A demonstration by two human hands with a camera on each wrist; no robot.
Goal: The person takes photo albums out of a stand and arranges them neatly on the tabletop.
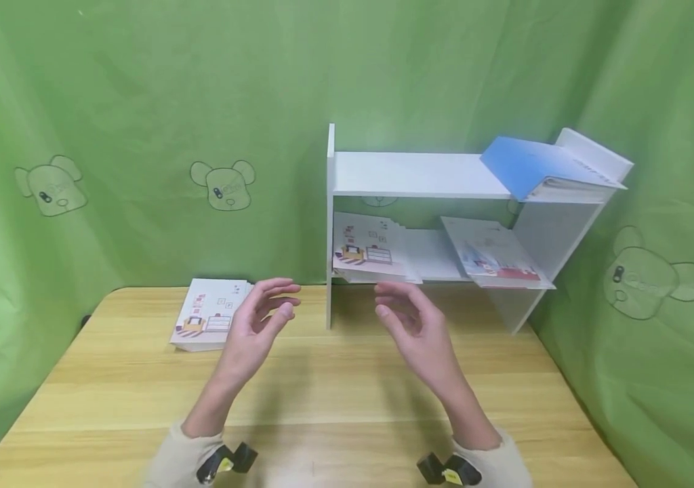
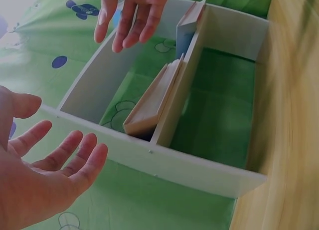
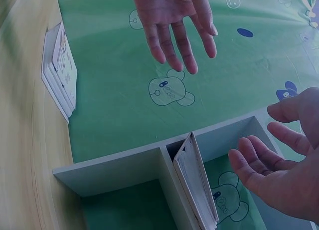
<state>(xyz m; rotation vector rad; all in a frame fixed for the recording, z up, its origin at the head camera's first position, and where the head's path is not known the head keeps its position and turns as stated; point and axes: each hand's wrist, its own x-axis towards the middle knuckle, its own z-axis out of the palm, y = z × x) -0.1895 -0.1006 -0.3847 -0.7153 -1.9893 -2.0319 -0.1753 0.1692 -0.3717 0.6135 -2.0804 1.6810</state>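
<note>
Both hands hover over the table with palms facing each other and nothing held. The left hand (image 1: 255,325) has loosely bent fingers and overlaps the right edge of a stack of white booklets (image 1: 203,315) in the head view. In front of the shelf's lower part is the right hand (image 1: 417,332), its fingers relaxed and pointing inward. A white two-tier shelf (image 1: 420,175) stands behind it. On its lower board lie another stack of illustrated booklets (image 1: 365,247) at the left and a booklet with a red and blue picture (image 1: 496,251) at the right.
A blue binder (image 1: 548,169) lies on the shelf's top board, at the right end. The wooden table (image 1: 335,420) runs back to a green curtain (image 1: 139,102) printed with bear faces, which also hangs along both sides.
</note>
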